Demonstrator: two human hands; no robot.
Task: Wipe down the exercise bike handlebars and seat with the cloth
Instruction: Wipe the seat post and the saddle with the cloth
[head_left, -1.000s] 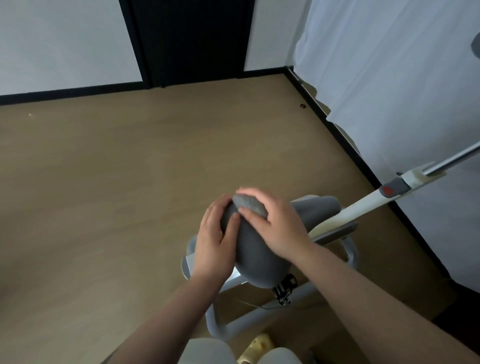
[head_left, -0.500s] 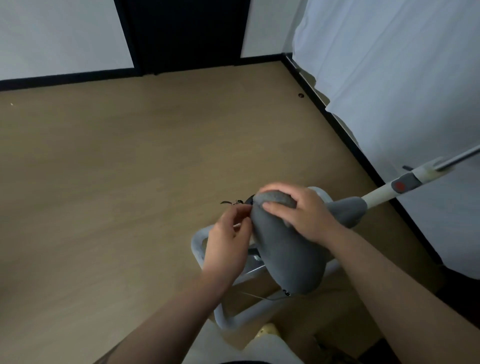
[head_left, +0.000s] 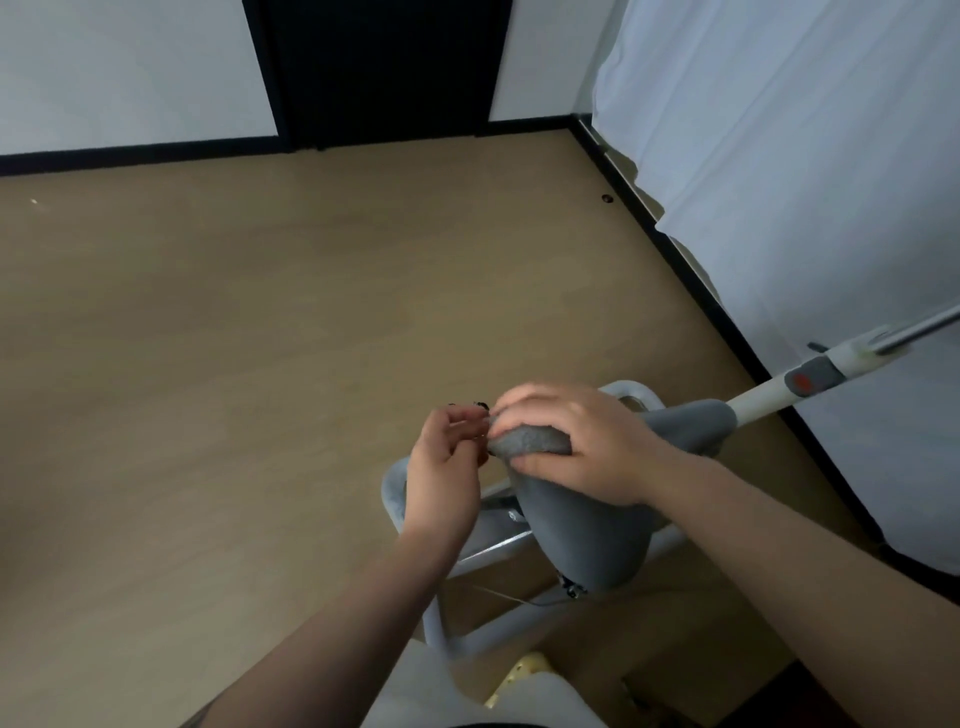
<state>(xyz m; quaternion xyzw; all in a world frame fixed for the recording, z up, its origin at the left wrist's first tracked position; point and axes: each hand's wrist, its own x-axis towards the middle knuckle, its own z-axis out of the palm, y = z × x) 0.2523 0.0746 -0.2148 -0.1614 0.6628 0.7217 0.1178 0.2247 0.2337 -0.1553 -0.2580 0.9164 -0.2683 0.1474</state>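
Low centre of the frame: right hand (head_left: 576, 447) curled over the cloth (head_left: 530, 441) on the nose of the seat (head_left: 582, 525); left hand (head_left: 441, 467) just beside, fingers loosely bent, apparently holding nothing. Best done with firm pressure, working from nose toward the wide rear.

text: we read none | labels, brands, numbers: we find none on the seat (head_left: 582, 530), the cloth (head_left: 530, 441) or the pole (head_left: 810, 382) | signs: only a plain red spot on the pole's grey collar, no letters
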